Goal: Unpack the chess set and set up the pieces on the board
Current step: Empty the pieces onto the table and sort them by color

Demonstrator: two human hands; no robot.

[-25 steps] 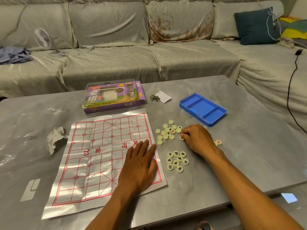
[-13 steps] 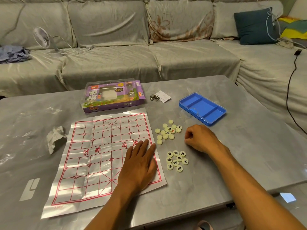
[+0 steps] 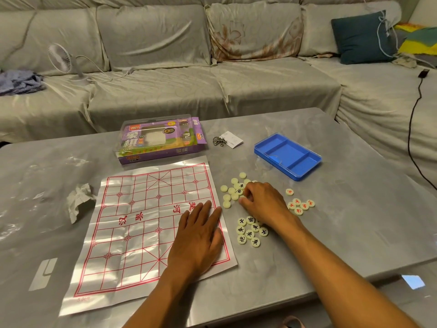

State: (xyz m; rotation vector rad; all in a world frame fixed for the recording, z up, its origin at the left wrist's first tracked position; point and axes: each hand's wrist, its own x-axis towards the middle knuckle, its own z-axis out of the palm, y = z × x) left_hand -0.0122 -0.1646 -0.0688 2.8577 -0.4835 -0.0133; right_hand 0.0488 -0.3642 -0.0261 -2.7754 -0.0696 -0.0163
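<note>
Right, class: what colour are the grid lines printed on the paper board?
Red, on a white sheet; the board shows only in the head view.

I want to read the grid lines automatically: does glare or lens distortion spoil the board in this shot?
Head view: bright glare streaks cross the white paper board with red grid, washing out lines at its left and middle; wide-angle bending curves the grey table's edge; the left hand lying flat hides its near-right part.

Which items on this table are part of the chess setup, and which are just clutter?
Part of the job: paper board, piles of round pieces, blue tray, purple chess box.
Lying about: crumpled paper, metal ring puzzle, white slip.
</note>
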